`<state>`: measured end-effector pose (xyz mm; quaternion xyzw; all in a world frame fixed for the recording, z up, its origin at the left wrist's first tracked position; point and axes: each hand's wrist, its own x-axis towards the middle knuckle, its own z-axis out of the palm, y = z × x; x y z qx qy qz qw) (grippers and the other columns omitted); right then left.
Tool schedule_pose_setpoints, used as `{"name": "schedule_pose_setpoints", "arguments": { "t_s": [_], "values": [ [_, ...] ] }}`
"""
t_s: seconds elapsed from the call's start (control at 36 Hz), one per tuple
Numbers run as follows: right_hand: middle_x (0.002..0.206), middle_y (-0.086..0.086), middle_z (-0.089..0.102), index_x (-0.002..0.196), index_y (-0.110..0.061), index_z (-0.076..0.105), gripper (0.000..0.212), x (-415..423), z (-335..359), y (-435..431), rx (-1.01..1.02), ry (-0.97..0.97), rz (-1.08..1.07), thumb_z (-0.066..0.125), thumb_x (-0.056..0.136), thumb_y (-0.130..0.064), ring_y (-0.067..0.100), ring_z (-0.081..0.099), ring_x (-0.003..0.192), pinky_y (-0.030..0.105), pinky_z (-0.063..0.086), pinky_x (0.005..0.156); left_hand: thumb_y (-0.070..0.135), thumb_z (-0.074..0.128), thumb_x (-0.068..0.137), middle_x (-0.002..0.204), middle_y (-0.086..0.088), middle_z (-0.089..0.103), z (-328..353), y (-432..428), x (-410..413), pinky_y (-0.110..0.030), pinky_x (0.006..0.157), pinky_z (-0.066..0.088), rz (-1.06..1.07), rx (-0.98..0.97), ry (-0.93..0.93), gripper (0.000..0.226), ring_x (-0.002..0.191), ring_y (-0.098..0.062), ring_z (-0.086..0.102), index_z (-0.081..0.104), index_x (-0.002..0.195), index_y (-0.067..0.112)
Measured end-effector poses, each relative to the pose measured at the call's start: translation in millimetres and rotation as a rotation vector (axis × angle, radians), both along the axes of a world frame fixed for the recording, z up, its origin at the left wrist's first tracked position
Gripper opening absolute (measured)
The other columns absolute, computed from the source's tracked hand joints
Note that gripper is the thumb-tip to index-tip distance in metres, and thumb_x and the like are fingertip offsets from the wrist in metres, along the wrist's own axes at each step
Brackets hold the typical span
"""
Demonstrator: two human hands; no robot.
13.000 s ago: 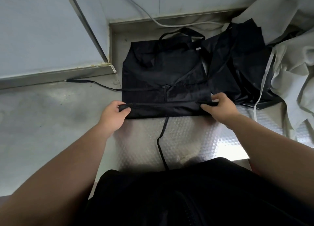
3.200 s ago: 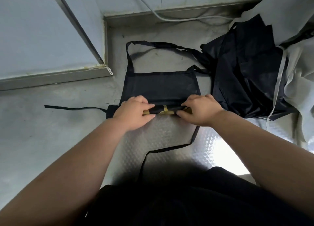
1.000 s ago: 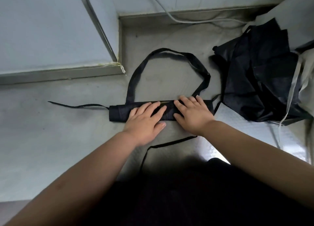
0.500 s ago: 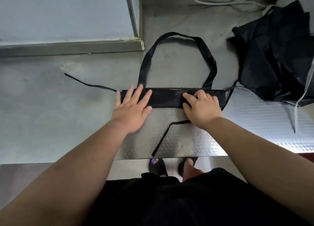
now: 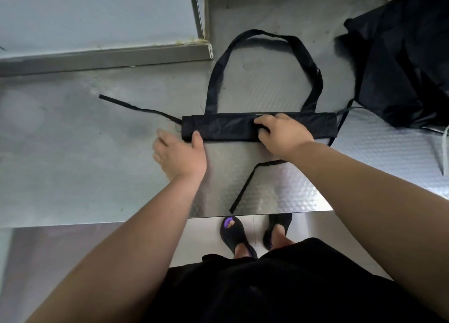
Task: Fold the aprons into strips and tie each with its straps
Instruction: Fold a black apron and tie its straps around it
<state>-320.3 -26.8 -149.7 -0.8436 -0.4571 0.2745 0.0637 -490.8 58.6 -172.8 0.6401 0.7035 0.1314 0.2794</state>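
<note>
Where the right hand (image 5: 283, 135) grips: apron strip (image 5: 226, 128), flat on the metal table (image 5: 73, 164); fingers curled onto its middle.
Left hand (image 5: 179, 155): fingers spread, holding nothing; thumb touching the strip's left end.
Neck loop (image 5: 307, 55): beyond the right hand.
Side strap (image 5: 136, 107): trailing outward past the left hand.
Near strap (image 5: 245, 184): just under the right wrist.
Apron pile (image 5: 408, 67): outboard of the right hand, apart.
</note>
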Motion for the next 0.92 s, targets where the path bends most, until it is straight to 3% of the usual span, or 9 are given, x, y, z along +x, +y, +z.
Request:
{"name": "schedule_pose_setpoints", "arguments": {
  "t_s": [0.06,0.14,0.25,0.36,0.42,0.53,0.67,0.81,0.92],
  "values": [
    [0.130,0.007,0.048,0.136,-0.028,0.045,0.045,1,-1,2,0.016,0.053,-0.039,0.047,0.094,-0.045,0.027,0.048,0.118,0.033,0.039,0.095,0.040,0.063,0.085,0.140,-0.018,0.030,2,-6,7,-0.041,0.099,0.039,0.112,-0.094,-0.170,0.077,0.120,-0.037,0.043,0.028,0.141,0.001],
    [0.127,0.007,0.051,0.132,-0.026,0.047,0.048,0,-3,4,0.021,0.074,-0.060,0.054,0.091,-0.048,0.025,0.050,0.115,0.032,0.040,0.093,0.035,0.073,0.078,0.124,-0.012,0.045,13,-7,24,-0.035,0.080,0.048,0.296,-0.239,-0.377,0.061,0.097,-0.030,0.057,0.043,0.121,0.005],
    [0.123,0.005,0.053,0.130,-0.027,0.048,0.046,2,-6,6,0.034,0.075,-0.070,0.056,0.090,-0.048,0.023,0.051,0.112,0.031,0.041,0.088,0.025,0.080,0.073,0.094,-0.004,0.060,20,9,36,-0.034,0.076,0.054,0.484,-0.391,-0.655,0.035,0.072,-0.018,0.057,0.052,0.088,0.011],
    [0.121,0.003,0.055,0.128,-0.028,0.048,0.045,4,-6,6,0.029,0.075,-0.051,0.055,0.089,-0.050,0.021,0.051,0.112,0.033,0.044,0.089,0.013,0.080,0.070,0.086,0.005,0.065,18,7,43,-0.027,0.076,0.053,0.431,-0.292,-0.751,0.034,0.069,-0.007,0.059,0.061,0.097,0.012],
    [0.120,0.002,0.055,0.127,-0.029,0.049,0.044,6,-7,6,0.030,0.076,-0.053,0.056,0.088,-0.050,0.021,0.052,0.111,0.034,0.045,0.088,0.011,0.077,0.073,0.090,0.003,0.063,13,2,42,-0.026,0.078,0.052,0.272,-0.070,-0.611,0.033,0.073,-0.007,0.060,0.058,0.100,0.013],
    [0.119,0.001,0.056,0.126,-0.030,0.050,0.044,7,-10,5,0.046,0.060,-0.049,0.055,0.088,-0.052,0.019,0.053,0.108,0.032,0.045,0.083,-0.003,0.066,0.074,0.106,-0.015,0.060,-1,-6,43,-0.022,0.079,0.040,-0.269,0.376,-0.251,0.043,0.094,-0.030,0.059,0.061,0.116,0.005],
    [0.120,-0.003,0.055,0.126,-0.032,0.050,0.046,7,-12,4,0.076,0.052,-0.061,0.055,0.087,-0.055,0.016,0.052,0.110,0.029,0.042,0.078,-0.010,0.074,0.059,0.090,-0.015,0.066,-17,-4,41,-0.036,0.064,0.054,-0.632,0.610,-0.093,0.051,0.076,-0.035,0.062,0.068,0.108,0.002],
    [0.123,-0.004,0.055,0.126,-0.033,0.052,0.046,7,-15,1,0.100,0.059,-0.069,0.057,0.086,-0.055,0.015,0.051,0.112,0.025,0.038,0.080,0.025,0.054,0.079,0.095,-0.005,0.072,-28,-1,40,-0.028,0.072,0.053,-0.882,0.785,0.106,0.038,0.077,-0.025,0.065,0.069,0.106,0.003],
    [0.121,0.000,0.056,0.130,-0.028,0.054,0.046,8,-11,-4,0.151,0.128,-0.079,0.061,0.087,-0.044,0.016,0.052,0.112,0.025,0.040,0.089,0.013,0.067,0.068,0.100,-0.008,0.073,-36,-2,44,-0.028,0.059,0.056,-0.938,0.775,0.219,0.036,0.076,-0.024,0.066,0.071,0.102,0.004]
  ]
}}
